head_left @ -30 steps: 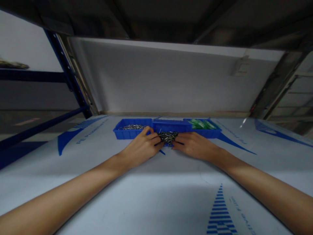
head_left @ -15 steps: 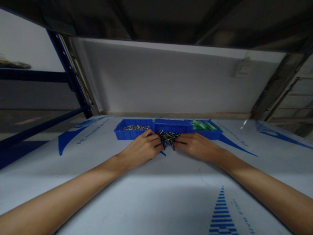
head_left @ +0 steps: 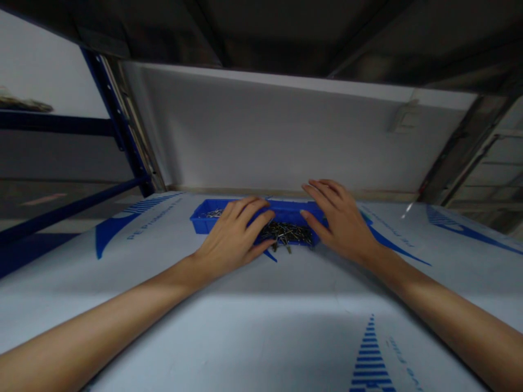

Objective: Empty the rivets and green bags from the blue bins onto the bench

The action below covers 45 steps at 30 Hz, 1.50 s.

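Flanking a heap of small dark metal pins [head_left: 288, 235] | left hand [head_left: 232, 239] nearer | right hand [head_left: 341, 220] | both spread open, empty.

surface: white blue-printed table [head_left: 261, 326] | on it: blue trays [head_left: 204, 220], loose metal pins [head_left: 286, 234]

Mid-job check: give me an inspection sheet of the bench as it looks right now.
Surface: white sheet with blue print, covering the bench.
Job's things: pile of small metal pins on the sheet in front of the blue trays; left tray also holds metal parts.
Clutter: nothing seen.
Hands: left hand and right hand open, fingers spread, either side of the pile, holding nothing.
Cables: nothing seen.
Surroundings: white back panel; blue shelf frame at left; dim light.
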Available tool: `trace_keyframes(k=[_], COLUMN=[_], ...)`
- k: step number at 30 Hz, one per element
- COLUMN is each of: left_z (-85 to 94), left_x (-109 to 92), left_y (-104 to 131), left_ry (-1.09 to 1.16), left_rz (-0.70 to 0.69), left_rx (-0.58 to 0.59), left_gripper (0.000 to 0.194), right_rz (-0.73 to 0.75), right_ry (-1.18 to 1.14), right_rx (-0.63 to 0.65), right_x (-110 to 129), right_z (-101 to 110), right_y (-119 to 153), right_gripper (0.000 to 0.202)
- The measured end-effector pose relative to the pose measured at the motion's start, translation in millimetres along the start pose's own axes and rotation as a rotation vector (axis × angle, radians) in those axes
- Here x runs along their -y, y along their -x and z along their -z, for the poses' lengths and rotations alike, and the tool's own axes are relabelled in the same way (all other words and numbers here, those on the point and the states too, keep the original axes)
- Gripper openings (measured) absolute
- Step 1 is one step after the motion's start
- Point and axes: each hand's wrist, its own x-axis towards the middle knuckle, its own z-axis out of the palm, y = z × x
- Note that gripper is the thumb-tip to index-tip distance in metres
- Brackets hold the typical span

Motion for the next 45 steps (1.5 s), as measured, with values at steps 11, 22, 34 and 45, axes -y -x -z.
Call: trace_keyframes(k=[11,22,34,45], left_z=[-7.3,-7.7,0.4,7.9], left_x=[7,9,12,-17], left_y=[3,2,4,4], left_ry=[-0.044,-0.037,0.076,0.437], left_rz=[0.074,0.042,0.026,-0.319], left_rx=[0.158,0.126,0.158,0.168], left_gripper=[0.090,0.087,0.087,0.065], right_rz=[-0.057,0.000,0.033,0.037], right_ry=[-0.399,-0.414,-0.373,-0.341], right_rx=[0.249,0.240,0.231,0.272], right_x=[-25,-25,-27,-28], right_z=[-9,-4,0,1], right_y=[4,7,11,12], right_gripper=[0.042,0.043,0.043,0.044])
